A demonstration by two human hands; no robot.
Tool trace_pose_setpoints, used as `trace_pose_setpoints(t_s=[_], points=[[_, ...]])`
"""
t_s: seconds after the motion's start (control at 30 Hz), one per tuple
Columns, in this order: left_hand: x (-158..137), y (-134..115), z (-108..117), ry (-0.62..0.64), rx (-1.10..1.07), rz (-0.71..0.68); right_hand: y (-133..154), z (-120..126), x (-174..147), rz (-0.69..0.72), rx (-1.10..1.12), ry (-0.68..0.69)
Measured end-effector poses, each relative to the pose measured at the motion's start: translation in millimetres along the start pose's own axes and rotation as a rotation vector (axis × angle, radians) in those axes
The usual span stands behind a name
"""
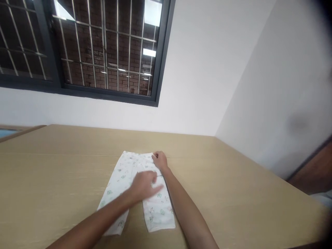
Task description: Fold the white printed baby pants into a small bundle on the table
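I am pinching the top right corner of the white printed trousers (116,183) between the fingers of my right hand (160,160). My left hand (145,186) is showing blurred over the right trouser leg, thumb standing apart from fingers; whether it is touching cloth, I cannot tell. The trousers are lying spread on the tan tabletop (223,193), which is stretching wide on both sides, its far edge meeting the white wall (197,76).

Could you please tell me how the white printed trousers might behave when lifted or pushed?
The white printed trousers look like thin cloth, so they would probably droop. Lying flat on the smooth-looking tan surface, they may slide or wrinkle.
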State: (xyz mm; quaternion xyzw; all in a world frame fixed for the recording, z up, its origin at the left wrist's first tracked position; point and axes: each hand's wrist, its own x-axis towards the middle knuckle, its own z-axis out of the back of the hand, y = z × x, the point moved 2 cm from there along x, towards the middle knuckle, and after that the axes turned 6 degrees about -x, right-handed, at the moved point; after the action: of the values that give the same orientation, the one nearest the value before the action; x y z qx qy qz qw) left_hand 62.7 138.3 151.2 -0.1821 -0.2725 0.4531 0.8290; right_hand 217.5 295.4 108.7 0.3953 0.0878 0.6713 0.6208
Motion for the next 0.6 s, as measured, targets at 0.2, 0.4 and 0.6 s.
trace_pose_setpoints(t_s=[0.2, 0.4, 0.6], points=[[-53.8, -71.9, -46.8, 0.221, 0.052, -0.062, 0.3, 2.1, -0.4, 0.029, 0.165, 0.061], [-69.4, -98.0, -31.5, 0.302, 0.106, 0.024, -3.7, 6.5, 7.0, 0.075, 0.338, 0.221], [-66.4, -98.3, -15.1, 0.263, 0.014, 0.01, -9.5, 17.3, 12.1, 0.068, 0.459, 0.383]])
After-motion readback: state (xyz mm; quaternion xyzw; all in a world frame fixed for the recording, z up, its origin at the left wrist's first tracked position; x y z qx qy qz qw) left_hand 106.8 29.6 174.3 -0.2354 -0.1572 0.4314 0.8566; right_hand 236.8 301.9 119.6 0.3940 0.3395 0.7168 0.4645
